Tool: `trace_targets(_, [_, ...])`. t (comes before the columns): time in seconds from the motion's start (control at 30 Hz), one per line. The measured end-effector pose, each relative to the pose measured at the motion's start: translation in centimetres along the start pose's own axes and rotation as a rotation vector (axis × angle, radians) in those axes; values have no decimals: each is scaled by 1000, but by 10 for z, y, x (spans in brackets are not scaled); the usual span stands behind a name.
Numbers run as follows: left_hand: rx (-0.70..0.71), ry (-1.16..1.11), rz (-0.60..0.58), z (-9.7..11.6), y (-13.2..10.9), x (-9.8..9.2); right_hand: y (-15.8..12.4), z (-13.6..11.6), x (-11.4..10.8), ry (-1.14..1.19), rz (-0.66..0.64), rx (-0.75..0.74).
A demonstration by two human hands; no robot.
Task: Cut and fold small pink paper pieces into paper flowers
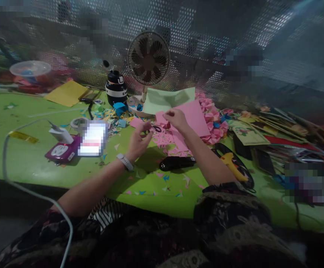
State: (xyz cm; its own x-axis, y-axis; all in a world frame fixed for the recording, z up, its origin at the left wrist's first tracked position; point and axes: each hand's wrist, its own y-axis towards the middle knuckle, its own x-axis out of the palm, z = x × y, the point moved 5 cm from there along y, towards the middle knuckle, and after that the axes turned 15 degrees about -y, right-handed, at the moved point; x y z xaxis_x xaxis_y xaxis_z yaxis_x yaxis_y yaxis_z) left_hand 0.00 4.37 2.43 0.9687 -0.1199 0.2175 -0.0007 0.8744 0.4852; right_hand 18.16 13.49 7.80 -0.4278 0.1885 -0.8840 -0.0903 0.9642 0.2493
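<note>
My right hand (177,120) is closed in a pinch at the edge of a small pink paper square (160,118). My left hand (140,140) has thumb and fingers apart, with nothing visible between them. Close by its fingertips are the black handles of a pair of scissors (156,128), whose blades I cannot make out. Another small pink paper piece (135,122) lies just beyond the left fingers. Under and around the hands are pink paper scraps (164,139). A large pink sheet (196,119) is beside my right hand, in front of a pale green sheet (169,100).
A fan (148,58) and a black bottle (116,89) stand behind. On the left are a lit phone (93,137) and a purple power socket (63,152) with a cable. A black object (177,163) and a yellow glue gun (233,165) lie nearer me.
</note>
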Motion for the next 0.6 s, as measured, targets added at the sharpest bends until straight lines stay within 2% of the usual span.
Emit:
trace_targets(0.07, [-80,-132,138,-7,5,-9,-19,-3,-1,276,-92,-27])
trace_targets(0.1, [-167,-202,146,-12,6,-9,-30,-7,0,368,-138,-63])
trace_targets(0.2, [-440,-332,83,-23,1,-2,-57,-15,5,465,-202,-141])
trace_targets(0.27, [-501,-349,55,-22,-3,2,-67,-10,6,424,-219,-119])
trace_targets(0.33, [-490,-338,57,-17,-5,3,-70,5,-1,268,-162,-56])
trace_targets(0.43, [-461,-295,80,-12,-5,0,-71,33,-22,-210,-36,58])
trace_targets(0.53, [-423,-249,118,-7,-3,-4,-75,55,-30,-607,-115,193])
trace_targets(0.6, [-407,-240,128,-5,-2,-5,-78,62,-26,-696,-237,239])
